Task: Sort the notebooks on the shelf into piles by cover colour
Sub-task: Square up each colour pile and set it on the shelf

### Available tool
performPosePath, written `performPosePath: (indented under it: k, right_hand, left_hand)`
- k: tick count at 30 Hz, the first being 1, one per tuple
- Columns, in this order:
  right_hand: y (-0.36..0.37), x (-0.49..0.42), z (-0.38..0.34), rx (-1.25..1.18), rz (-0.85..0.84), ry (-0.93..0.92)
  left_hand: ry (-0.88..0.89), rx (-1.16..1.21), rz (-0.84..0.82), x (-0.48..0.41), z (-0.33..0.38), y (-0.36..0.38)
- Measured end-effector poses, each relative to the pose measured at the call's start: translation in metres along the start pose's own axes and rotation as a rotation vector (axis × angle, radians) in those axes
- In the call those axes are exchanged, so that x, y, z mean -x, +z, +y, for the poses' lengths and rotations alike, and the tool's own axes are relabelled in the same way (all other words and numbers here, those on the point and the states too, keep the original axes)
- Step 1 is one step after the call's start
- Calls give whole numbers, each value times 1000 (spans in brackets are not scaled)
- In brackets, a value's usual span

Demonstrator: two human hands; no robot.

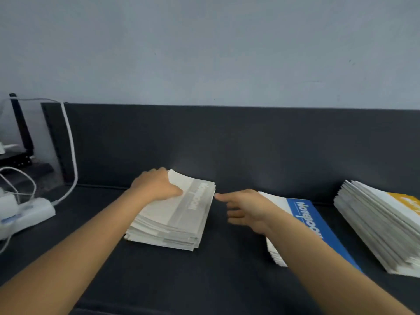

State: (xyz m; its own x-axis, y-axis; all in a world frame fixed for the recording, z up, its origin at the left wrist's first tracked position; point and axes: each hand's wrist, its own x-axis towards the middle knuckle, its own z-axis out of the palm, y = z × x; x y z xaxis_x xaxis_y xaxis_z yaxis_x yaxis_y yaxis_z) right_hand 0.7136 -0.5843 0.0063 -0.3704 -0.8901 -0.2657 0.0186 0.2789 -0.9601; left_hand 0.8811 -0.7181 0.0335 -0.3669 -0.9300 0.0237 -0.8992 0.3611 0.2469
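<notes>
Left hand (156, 185) gripping grey pile (172, 221); power strip (27, 214), cable (70, 155) beside

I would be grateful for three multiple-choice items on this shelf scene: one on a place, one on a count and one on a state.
1. Where does the yellow-banded pile stand?
A) leftmost B) between the others C) rightmost
2. How many notebook piles show?
A) two B) three C) five
3. What is the left hand doing?
A) gripping the top notebook of the grey-banded pile B) hanging idle C) clenched, holding nothing

Answers: 1 C, it lies right of the blue-banded pile; 2 B, one each of grey, blue and yellow; 3 A, its thumb lies over the raised corner.
</notes>
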Motion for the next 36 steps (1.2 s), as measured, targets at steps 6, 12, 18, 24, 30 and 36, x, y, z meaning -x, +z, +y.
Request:
performPosePath:
  k: [6,12,18,24,30,36]
  right_hand:
    - [50,-30,-3,-151,20,103]
    - [58,-41,-6,-36,77,151]
    - [58,-48,-3,18,107,91]
    - [63,-41,-12,-204,270,-427]
    - [66,-33,-11,-139,292,-770]
    - [62,-33,-10,-205,175,-775]
  left_hand:
    - [-71,511,-360,-35,-50,6]
    - [-57,825,-561,-60,-69,14]
    - [25,1034,-595,-55,-63,19]
    - [295,1395,-398,-48,-44,11]
    - [630,1419,-226,-37,-44,15]
    - [680,1484,-122,-31,-49,14]
